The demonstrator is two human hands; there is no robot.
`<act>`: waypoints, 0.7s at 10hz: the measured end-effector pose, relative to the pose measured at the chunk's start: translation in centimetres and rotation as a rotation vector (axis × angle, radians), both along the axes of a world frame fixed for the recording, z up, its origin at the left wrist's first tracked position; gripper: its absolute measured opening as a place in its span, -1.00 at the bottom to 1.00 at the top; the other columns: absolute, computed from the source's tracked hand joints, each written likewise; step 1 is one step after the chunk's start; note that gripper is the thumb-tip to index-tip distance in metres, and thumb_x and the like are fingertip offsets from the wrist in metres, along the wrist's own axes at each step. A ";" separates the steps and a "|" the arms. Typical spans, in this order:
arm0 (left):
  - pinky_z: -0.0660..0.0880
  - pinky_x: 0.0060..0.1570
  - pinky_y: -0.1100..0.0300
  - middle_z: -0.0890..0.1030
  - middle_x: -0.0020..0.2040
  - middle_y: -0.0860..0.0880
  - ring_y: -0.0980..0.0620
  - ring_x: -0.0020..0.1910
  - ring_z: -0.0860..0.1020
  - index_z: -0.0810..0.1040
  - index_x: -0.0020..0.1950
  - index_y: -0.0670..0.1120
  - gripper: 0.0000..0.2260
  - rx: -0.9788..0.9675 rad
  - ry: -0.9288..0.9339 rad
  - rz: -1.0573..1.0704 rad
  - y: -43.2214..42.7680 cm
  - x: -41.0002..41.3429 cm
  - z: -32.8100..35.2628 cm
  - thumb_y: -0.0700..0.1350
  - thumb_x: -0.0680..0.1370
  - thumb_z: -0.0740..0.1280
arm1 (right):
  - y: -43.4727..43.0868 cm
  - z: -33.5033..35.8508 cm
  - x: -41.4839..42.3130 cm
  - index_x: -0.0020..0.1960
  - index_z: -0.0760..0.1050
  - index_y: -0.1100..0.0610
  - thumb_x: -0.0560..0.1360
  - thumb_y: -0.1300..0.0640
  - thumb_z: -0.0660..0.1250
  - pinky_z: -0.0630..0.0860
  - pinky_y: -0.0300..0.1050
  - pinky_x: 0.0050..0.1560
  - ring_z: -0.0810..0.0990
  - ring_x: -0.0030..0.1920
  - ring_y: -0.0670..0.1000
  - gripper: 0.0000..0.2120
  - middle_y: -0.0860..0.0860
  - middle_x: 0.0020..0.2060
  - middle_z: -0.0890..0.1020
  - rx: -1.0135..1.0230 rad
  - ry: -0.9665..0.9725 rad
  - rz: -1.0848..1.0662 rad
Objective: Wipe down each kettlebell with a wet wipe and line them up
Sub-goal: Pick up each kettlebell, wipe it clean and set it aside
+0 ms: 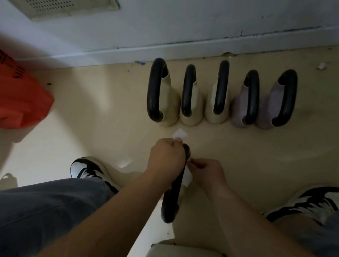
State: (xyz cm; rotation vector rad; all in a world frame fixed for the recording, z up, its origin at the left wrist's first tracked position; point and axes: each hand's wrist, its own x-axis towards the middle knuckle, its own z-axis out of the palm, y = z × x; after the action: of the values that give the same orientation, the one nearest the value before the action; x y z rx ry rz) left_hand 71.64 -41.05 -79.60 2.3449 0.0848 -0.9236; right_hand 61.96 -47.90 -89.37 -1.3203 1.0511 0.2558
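Note:
Several kettlebells stand in a row by the wall: three cream ones point(191, 103) and two mauve ones point(266, 105), all with black handles. Another kettlebell point(170, 203) with a black handle stands on the floor between my feet, its body mostly hidden by my arms. My left hand point(167, 160) grips the top of its handle and pinches a white wet wipe point(180, 136) that sticks out above the fingers. My right hand point(207, 171) pinches the wipe's lower end point(187, 176) against the handle.
A red plastic bag point(4, 93) lies at the left by the wall. My two black-and-white shoes point(91, 170) point(322, 202) flank the kettlebell. A small white scrap point(321, 66) lies at the right near the skirting board point(177, 50).

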 end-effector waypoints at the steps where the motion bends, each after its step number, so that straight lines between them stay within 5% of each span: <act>1: 0.48 -0.19 0.15 0.63 -0.09 -0.16 -0.09 -0.18 0.59 0.60 0.06 -0.21 -0.61 0.007 0.191 0.093 -0.1 1.0 -0.7 0.07 0.67 0.15 | 0.0 -0.1 0.3 -0.26 0.66 -0.05 0.51 0.10 0.45 0.60 -0.01 0.11 0.67 -0.07 -0.04 -0.83 -0.21 -0.34 0.65 -0.010 0.010 0.021; 2: 0.51 -0.02 0.05 0.63 0.10 -0.26 -0.23 0.05 0.61 0.58 0.22 -0.26 -0.61 -0.016 0.218 0.064 -1.3 1.0 -0.7 0.01 0.67 0.15 | 0.0 -0.1 0.1 -0.14 0.70 0.03 0.54 0.17 0.42 0.59 -0.12 -0.02 0.68 -0.05 -0.02 -0.88 -0.06 -0.24 0.70 -0.012 0.006 0.001; 3: 0.52 0.11 0.06 0.67 0.02 -0.12 -0.08 0.06 0.62 0.64 0.12 -0.15 -0.62 0.016 -0.137 -0.347 -2.8 0.0 1.0 0.03 0.68 0.10 | -0.2 -0.2 0.0 0.01 0.68 0.23 0.58 0.23 0.34 0.49 -0.39 -0.30 0.65 -0.12 0.03 -0.85 0.09 -0.10 0.72 -0.051 -0.009 0.000; 4: 0.49 0.16 0.03 0.61 0.05 -0.07 -0.04 0.09 0.56 0.61 0.11 -0.10 -0.72 0.223 -0.288 -0.936 -3.0 -1.1 1.7 -0.01 0.68 0.14 | -0.3 -0.5 0.0 0.16 0.63 0.21 0.62 0.19 0.26 0.47 -0.24 0.08 0.61 0.20 0.08 -0.78 0.11 0.13 0.67 0.027 0.077 -0.024; 5: 0.51 0.13 -0.02 0.51 0.12 -0.06 -0.08 0.14 0.47 0.57 0.14 -0.04 -0.76 0.583 -0.246 -1.206 -2.7 0.3 -0.1 0.06 0.58 0.29 | 0.4 -1.2 -0.1 -0.18 0.72 0.03 0.43 0.18 0.40 0.58 0.06 0.16 0.68 0.02 0.10 -0.88 0.02 -0.09 0.74 0.025 0.063 -0.029; 6: 0.46 0.23 -0.05 0.52 0.23 -0.09 -0.13 0.28 0.40 0.57 0.24 -0.04 -0.71 0.734 -0.233 -1.330 -3.4 -0.4 -1.3 0.06 0.62 0.23 | 0.2 -0.5 0.0 -0.26 0.60 0.07 0.49 0.23 0.36 0.65 0.04 -0.05 0.62 -0.21 0.06 -0.83 -0.01 -0.31 0.64 -0.013 0.083 0.002; 7: 0.24 0.44 -0.07 0.54 0.32 -0.12 -0.17 0.38 0.36 0.58 0.28 -0.05 -0.70 0.836 -0.333 -1.602 -3.4 -2.6 0.9 0.02 0.65 0.20 | 0.2 1.1 0.1 -0.11 0.62 0.16 0.58 0.26 0.29 0.52 -0.13 -0.17 0.54 -0.26 0.03 -0.84 -0.05 -0.38 0.55 0.062 0.056 -0.103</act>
State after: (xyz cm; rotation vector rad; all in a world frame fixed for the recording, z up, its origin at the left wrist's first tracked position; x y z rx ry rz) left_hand 69.04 -44.49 -78.69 3.0295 -2.1542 -1.1944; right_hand 62.10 -47.72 -88.30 -1.2057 1.1463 0.2470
